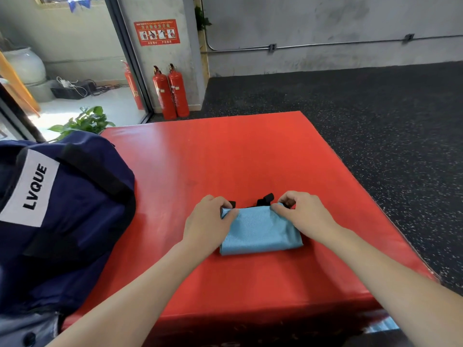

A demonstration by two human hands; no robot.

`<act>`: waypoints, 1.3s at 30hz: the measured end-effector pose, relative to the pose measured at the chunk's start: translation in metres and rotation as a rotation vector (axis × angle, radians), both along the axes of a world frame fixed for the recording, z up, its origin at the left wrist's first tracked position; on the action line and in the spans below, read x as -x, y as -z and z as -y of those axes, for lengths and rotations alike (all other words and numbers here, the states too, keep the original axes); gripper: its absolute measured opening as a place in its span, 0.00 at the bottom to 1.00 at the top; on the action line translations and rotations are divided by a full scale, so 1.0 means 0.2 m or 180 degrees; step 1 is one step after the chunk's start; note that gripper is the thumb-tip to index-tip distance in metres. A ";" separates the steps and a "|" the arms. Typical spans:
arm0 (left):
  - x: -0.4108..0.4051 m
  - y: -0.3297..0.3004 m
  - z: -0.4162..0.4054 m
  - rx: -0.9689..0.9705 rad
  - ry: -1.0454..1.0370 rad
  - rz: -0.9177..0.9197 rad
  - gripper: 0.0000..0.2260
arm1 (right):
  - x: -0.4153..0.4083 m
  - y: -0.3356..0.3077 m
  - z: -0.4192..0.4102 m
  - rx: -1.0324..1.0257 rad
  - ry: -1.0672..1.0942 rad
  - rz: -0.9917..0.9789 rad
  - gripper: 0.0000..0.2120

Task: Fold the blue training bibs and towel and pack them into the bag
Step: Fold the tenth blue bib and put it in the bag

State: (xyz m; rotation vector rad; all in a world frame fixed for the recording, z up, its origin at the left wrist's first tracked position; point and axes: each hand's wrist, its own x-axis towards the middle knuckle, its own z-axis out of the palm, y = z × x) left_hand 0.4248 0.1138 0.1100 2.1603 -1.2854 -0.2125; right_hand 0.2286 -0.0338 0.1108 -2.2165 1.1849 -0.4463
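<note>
A light blue bib (261, 231), folded into a small rectangle with black straps (265, 200) sticking out at its far edge, lies on the red mat (225, 156). My left hand (209, 222) pinches the bib's far left corner. My right hand (302, 212) pinches its far right corner. The navy bag (62, 211) with a white "LVQUE" label stands at the left, partly on the mat. No towel is visible.
Dark speckled rubber floor (375, 126) surrounds the mat on the right and behind. Two red fire extinguishers (170, 92) stand by the concrete wall, a potted plant (85, 122) sits behind the bag, and a glass door is at the far left.
</note>
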 end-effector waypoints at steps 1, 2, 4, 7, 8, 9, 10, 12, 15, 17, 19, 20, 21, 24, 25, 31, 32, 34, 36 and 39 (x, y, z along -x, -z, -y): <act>0.00 0.00 0.00 0.0096 0.0054 0.0187 0.03 | 0.00 0.01 0.00 0.0003 0.0023 -0.0019 0.09; -0.01 0.01 0.01 0.0262 0.0195 0.0415 0.03 | -0.01 0.01 0.00 -0.0004 0.0042 -0.0036 0.09; 0.00 0.00 0.02 0.0537 0.0656 0.0810 0.08 | -0.02 0.00 -0.01 -0.0020 0.0061 -0.0058 0.10; 0.05 -0.01 0.03 0.0388 0.1201 0.0679 0.08 | -0.02 0.00 -0.01 -0.0047 0.0091 -0.0095 0.10; 0.06 -0.01 0.03 0.0256 0.1278 0.0657 0.08 | -0.02 0.00 -0.01 -0.0038 0.0113 -0.0157 0.11; 0.07 -0.01 0.03 0.0081 0.1305 0.0700 0.08 | -0.02 0.00 -0.01 -0.0018 0.0148 -0.0219 0.12; 0.08 -0.01 0.03 -0.0122 0.1250 0.0786 0.08 | -0.01 -0.01 -0.02 0.0011 0.0202 -0.0259 0.14; 0.11 -0.06 0.03 -0.0519 0.0935 0.1205 0.10 | -0.01 -0.01 -0.03 0.0078 0.0349 -0.0273 0.16; 0.17 -0.13 0.01 -0.0911 0.0407 0.1691 0.13 | 0.00 -0.02 -0.06 0.0093 0.0485 -0.0243 0.16; 0.20 -0.14 0.00 -0.1012 0.0300 0.1428 0.14 | 0.01 -0.01 -0.08 -0.0059 0.0380 -0.0238 0.16; 0.21 -0.13 -0.01 -0.1043 0.0414 0.0909 0.16 | 0.00 0.00 -0.12 -0.0312 0.0178 -0.0182 0.17; 0.21 -0.13 -0.02 -0.1055 0.0475 0.0640 0.17 | -0.01 0.00 -0.14 -0.0411 0.0088 -0.0170 0.17; 0.21 -0.12 -0.02 -0.1042 0.0515 0.0451 0.17 | -0.01 0.00 -0.16 -0.0438 0.0020 -0.0197 0.17; 0.21 -0.12 -0.04 -0.0965 0.0491 0.0317 0.14 | -0.03 -0.03 -0.17 -0.0457 -0.0050 -0.0331 0.18; 0.21 -0.12 -0.04 -0.0956 0.0463 0.0354 0.12 | -0.03 -0.04 -0.17 -0.0522 -0.0057 -0.0343 0.18; 0.15 -0.16 -0.08 -0.0367 0.0413 0.0774 0.10 | -0.08 -0.03 -0.15 -0.1130 -0.0257 -0.0117 0.10; 0.11 -0.15 -0.07 -0.0233 0.0503 0.0546 0.10 | -0.09 -0.03 -0.15 -0.1209 -0.0289 -0.0042 0.08; 0.03 -0.15 -0.07 -0.0149 0.0629 -0.0073 0.11 | -0.10 -0.05 -0.17 -0.1203 -0.0384 0.0131 0.09; -0.03 -0.17 -0.08 -0.0256 0.0743 -0.0726 0.13 | -0.11 -0.08 -0.19 -0.1218 -0.0469 0.0399 0.12; -0.09 -0.19 -0.10 -0.0331 0.0991 -0.1672 0.10 | -0.12 -0.11 -0.21 -0.1498 -0.0577 0.0777 0.09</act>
